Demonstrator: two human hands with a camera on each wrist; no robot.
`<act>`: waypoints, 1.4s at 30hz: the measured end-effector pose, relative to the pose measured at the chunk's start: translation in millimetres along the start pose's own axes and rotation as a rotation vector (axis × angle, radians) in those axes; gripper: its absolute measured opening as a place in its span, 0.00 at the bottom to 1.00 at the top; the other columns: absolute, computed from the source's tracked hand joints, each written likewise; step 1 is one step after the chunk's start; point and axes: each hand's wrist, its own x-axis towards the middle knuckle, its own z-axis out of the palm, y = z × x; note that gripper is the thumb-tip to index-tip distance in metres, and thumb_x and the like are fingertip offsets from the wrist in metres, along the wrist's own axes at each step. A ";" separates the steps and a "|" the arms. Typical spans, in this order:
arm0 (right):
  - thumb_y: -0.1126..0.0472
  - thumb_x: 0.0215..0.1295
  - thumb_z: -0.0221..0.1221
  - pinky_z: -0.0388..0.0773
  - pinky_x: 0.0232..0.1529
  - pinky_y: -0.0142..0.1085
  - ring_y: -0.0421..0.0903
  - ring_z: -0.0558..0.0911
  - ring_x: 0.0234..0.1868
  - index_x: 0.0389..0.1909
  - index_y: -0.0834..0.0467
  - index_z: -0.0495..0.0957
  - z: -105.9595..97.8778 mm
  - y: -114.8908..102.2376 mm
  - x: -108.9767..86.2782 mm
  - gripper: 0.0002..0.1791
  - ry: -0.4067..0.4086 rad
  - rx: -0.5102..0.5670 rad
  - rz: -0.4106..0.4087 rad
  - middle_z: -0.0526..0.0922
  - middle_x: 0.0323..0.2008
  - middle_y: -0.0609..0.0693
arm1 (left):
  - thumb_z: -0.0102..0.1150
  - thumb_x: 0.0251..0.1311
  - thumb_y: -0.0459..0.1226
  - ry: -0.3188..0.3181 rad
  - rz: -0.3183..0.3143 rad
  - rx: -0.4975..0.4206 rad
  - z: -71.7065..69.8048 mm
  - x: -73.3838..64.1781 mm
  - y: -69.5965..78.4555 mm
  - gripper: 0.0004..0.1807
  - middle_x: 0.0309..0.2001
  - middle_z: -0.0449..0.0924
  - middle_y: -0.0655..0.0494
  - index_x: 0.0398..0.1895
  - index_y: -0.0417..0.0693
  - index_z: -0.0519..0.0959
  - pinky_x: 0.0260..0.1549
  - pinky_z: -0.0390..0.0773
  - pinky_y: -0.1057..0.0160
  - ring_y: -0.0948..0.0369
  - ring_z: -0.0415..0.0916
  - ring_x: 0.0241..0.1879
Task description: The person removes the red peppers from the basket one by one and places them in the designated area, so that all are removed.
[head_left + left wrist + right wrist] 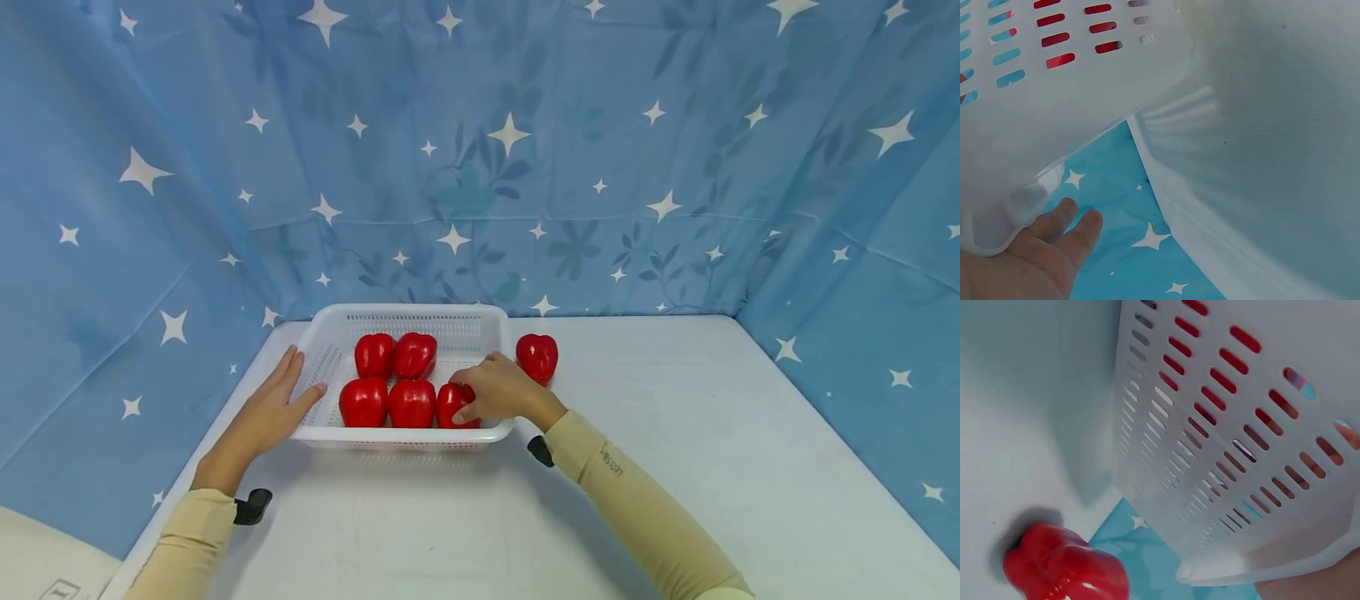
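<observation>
A white slotted plastic basket (405, 434) holds several red bell peppers, two in a back row and the others along the front wall. My right hand (501, 390) reaches over the basket's right rim, its fingers and thumb around the bell pepper (448, 405) at the front right corner. That pepper stands beside another bell pepper (412, 405) in the front row. At the left rim my left hand (268, 410) lies with fingers extended and thumb spread toward the basket; the left wrist view shows the hand (1038, 259) beside the basket wall (1085, 94).
One more red bell pepper (537, 358) sits on the white table (675, 433), just right of the basket. It also shows in the right wrist view, the pepper (1066, 565) lying near the basket's slotted side. A blue star-patterned curtain (570, 167) borders the table behind and at both sides.
</observation>
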 end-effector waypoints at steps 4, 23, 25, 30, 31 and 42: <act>0.47 0.59 0.79 0.68 0.73 0.54 0.46 0.83 0.51 0.64 0.53 0.85 -0.8 0.8 -0.9 0.33 0.002 -0.007 -0.005 0.90 0.48 0.45 | 0.49 0.80 0.56 -0.002 -0.005 -0.002 0.9 -0.6 0.2 0.50 0.85 0.32 0.31 0.86 0.33 0.39 0.61 0.57 0.15 0.24 0.43 0.78; 0.54 0.58 0.81 0.88 0.45 0.35 0.43 0.85 0.44 0.60 0.57 0.87 -13.6 12.0 -3.1 0.29 0.052 0.296 -0.011 0.90 0.44 0.45 | 0.49 0.80 0.56 0.002 0.006 0.005 3.1 2.4 2.9 0.50 0.85 0.32 0.31 0.85 0.33 0.41 0.61 0.56 0.15 0.24 0.43 0.79; 0.54 0.59 0.80 0.88 0.45 0.35 0.43 0.86 0.43 0.60 0.57 0.87 -14.9 12.3 -3.8 0.29 0.072 0.328 -0.019 0.91 0.44 0.45 | 0.50 0.80 0.55 0.003 0.004 0.007 3.0 2.5 3.0 0.50 0.85 0.32 0.31 0.85 0.32 0.41 0.61 0.56 0.15 0.24 0.43 0.79; 0.55 0.58 0.80 0.89 0.46 0.37 0.45 0.87 0.46 0.62 0.58 0.86 -19.9 12.1 -7.1 0.30 0.100 0.384 0.000 0.91 0.46 0.46 | 0.50 0.79 0.55 0.000 -0.003 0.007 3.0 2.3 2.1 0.50 0.85 0.32 0.30 0.86 0.33 0.40 0.60 0.58 0.15 0.24 0.43 0.78; 0.55 0.58 0.80 0.89 0.47 0.38 0.45 0.87 0.47 0.62 0.58 0.86 -20.9 11.8 -7.9 0.31 0.102 0.394 0.003 0.91 0.47 0.47 | 0.50 0.79 0.55 -0.001 -0.005 0.006 2.9 2.2 1.8 0.50 0.85 0.32 0.30 0.86 0.33 0.40 0.60 0.58 0.15 0.24 0.43 0.78; 0.53 0.61 0.78 0.89 0.45 0.36 0.45 0.87 0.47 0.66 0.58 0.84 -28.8 16.1 -19.7 0.32 0.157 0.456 0.010 0.90 0.47 0.46 | 0.51 0.79 0.55 0.004 -0.002 0.012 1.6 0.5 0.2 0.50 0.85 0.32 0.30 0.85 0.33 0.40 0.60 0.58 0.15 0.24 0.43 0.78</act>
